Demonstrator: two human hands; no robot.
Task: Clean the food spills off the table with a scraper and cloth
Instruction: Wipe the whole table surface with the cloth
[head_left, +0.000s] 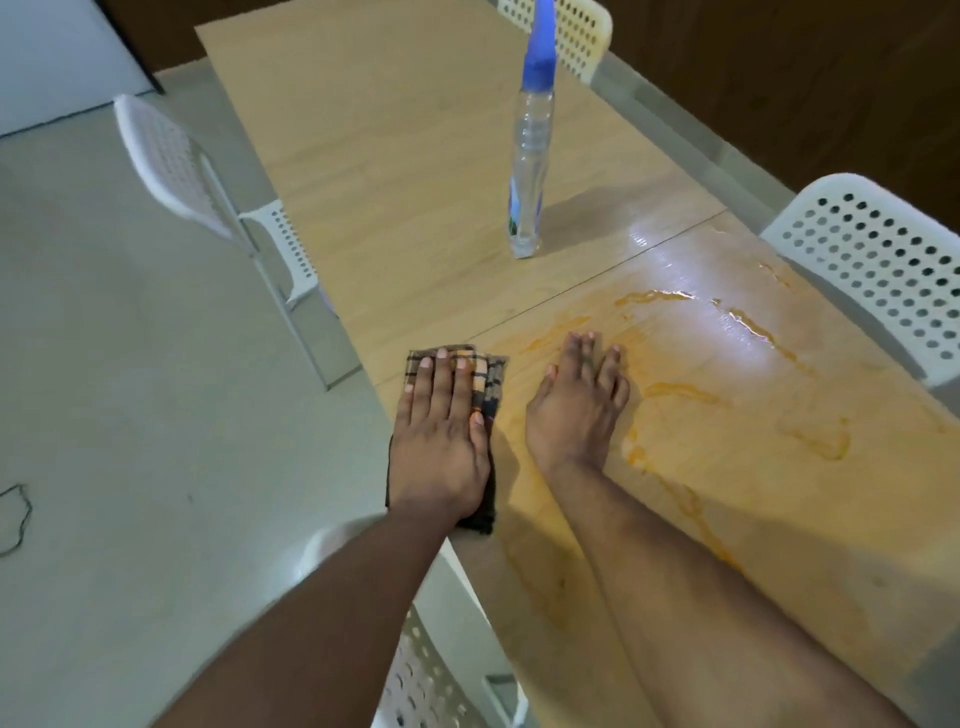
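Note:
My left hand (441, 436) lies flat, fingers straight, on a folded dark checked cloth (491, 376) at the near left edge of the light wooden table (415, 171). Just to its right, my right hand (579, 405) rests on the tabletop with fingers straight and together, holding nothing. Orange wet smears of spilled food (675, 389) spread over the table to the right of both hands, with shiny wet streaks (748, 322) farther back. No scraper is visible.
A tall clear spray bottle (530, 166) with a blue top stands upright mid-table behind the hands. White perforated chairs stand at the left (208, 187), the right (878, 265), the far end (576, 31) and just below my arms (431, 675). Grey floor lies to the left.

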